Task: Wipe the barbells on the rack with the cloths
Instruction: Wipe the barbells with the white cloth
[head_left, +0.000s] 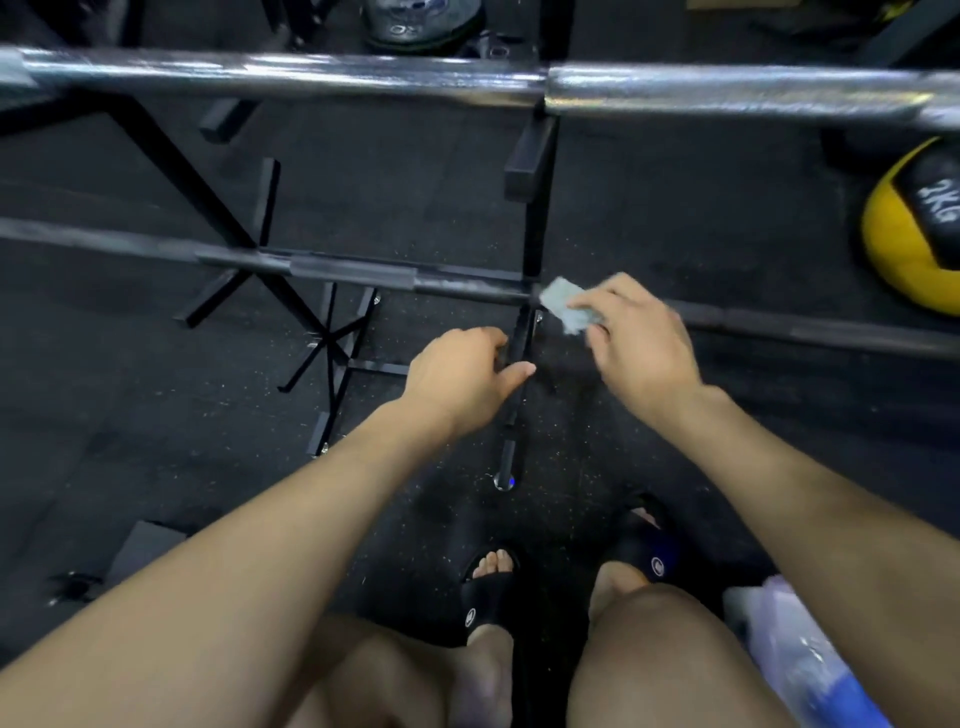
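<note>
Pale cloth (569, 312) at centre frame, pressed on the dark lower barbell (358, 274) where it meets the black rack (535, 208). Right hand (641, 340) pinches it, fingers curled round the cloth, tips hidden. Left hand (462, 376) grips a thin upright rod (514, 410) just below, blurred. The shiny upper barbell (363, 78) runs across the top, both ends cut off. Yellow ball (914, 228) at right edge.
</note>
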